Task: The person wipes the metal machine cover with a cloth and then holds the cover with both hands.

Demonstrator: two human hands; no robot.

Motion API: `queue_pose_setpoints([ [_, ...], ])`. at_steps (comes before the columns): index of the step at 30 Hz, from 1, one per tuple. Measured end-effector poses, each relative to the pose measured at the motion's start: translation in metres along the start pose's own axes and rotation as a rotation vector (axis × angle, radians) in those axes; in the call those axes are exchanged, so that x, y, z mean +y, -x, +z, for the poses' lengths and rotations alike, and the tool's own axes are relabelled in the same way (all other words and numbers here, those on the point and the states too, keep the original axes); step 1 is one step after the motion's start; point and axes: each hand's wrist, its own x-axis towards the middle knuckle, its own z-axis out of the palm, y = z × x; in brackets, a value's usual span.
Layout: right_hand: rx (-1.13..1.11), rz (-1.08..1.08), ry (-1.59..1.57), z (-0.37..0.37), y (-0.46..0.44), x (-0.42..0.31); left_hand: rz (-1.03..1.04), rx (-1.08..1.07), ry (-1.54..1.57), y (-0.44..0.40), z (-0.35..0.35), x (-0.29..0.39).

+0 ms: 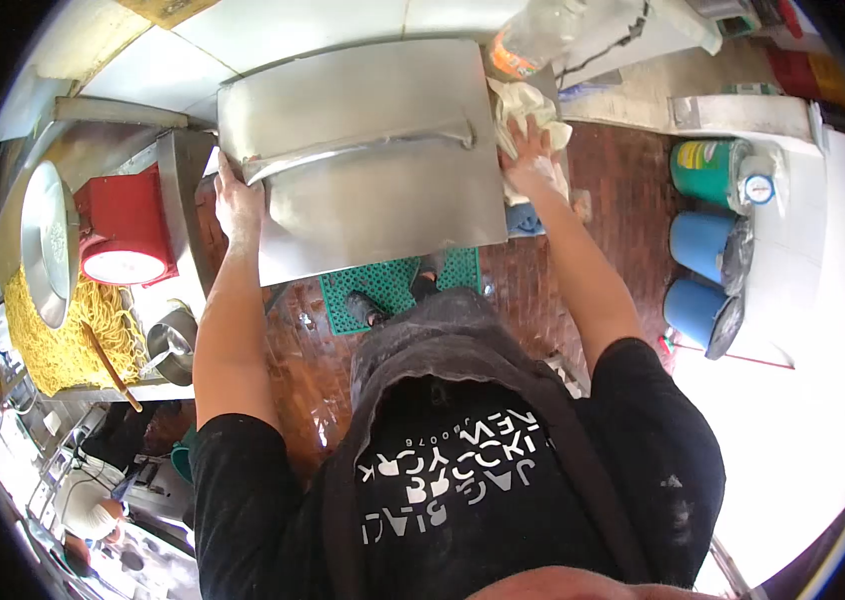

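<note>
In front of me is a large stainless-steel panel with a long bar handle across it. My left hand is closed around the panel's left edge, close to one end of the handle; some of its fingers are hidden. Beyond the panel's right edge, my right hand grips a bunched cream cloth, its fingers over the fabric. White powder marks this hand. A blue cloth lies just below it.
To the left are a red container, a heap of yellow noodles, a round metal pan and a wooden stick. A plastic bottle stands behind the cloth. Blue bins and a green bin line the right.
</note>
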Motion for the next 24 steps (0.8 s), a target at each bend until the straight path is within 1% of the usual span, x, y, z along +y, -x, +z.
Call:
queue_pose_setpoints([
  [2,-0.066,0.015,0.18,-0.035,0.005,-0.016,0.022,0.016,0.028,-0.006,0.004,-0.007],
  [5,0.165,-0.034,-0.037,-0.06,0.018,-0.032,0.018,0.024,0.041,-0.006,0.005,-0.008],
  [6,0.21,-0.105,0.014,-0.04,0.018,-0.037,0.023,0.032,0.03,-0.005,0.005,-0.007],
  [7,0.171,-0.078,-0.094,-0.022,0.017,-0.04,0.031,0.042,0.02,-0.006,0.006,-0.008],
  [8,0.13,-0.049,-0.204,-0.014,0.017,-0.058,0.059,0.07,0.007,-0.007,0.01,-0.012],
  [9,0.085,-0.02,-0.313,-0.007,0.02,-0.073,0.005,0.048,0.003,-0.003,-0.001,0.001],
  [10,0.049,0.056,-0.358,-0.002,0.013,-0.083,0.002,0.037,0.0,-0.002,0.0,-0.001],
  [12,0.09,0.128,-0.423,-0.001,-0.003,-0.094,-0.002,0.005,-0.025,-0.002,-0.005,0.002],
  [13,0.107,0.163,-0.453,-0.001,-0.01,-0.099,-0.041,-0.002,-0.005,-0.004,-0.005,0.005],
  [14,0.177,0.181,-0.425,0.002,-0.017,-0.102,-0.029,0.012,0.006,-0.004,-0.005,0.005],
  [15,0.19,0.189,-0.407,0.005,-0.019,-0.103,-0.019,0.025,0.016,-0.003,-0.006,0.004],
  [17,0.219,0.209,-0.374,0.009,-0.02,-0.106,-0.061,-0.061,-0.013,-0.004,-0.01,0.005],
  [18,0.267,0.182,-0.381,0.014,-0.022,-0.104,-0.057,-0.068,-0.021,-0.003,-0.011,0.005],
  [19,0.269,0.179,-0.38,0.019,-0.02,-0.101,-0.047,-0.078,-0.032,-0.003,-0.012,0.004],
  [20,0.277,0.176,-0.378,0.017,-0.021,-0.102,-0.019,-0.04,-0.004,-0.003,-0.012,0.004],
  [21,0.288,0.171,-0.373,0.014,-0.023,-0.104,-0.037,-0.025,-0.016,-0.003,-0.011,0.005],
  [24,0.254,0.224,-0.341,0.009,-0.022,-0.107,-0.015,-0.059,-0.009,-0.004,-0.014,0.001],
])
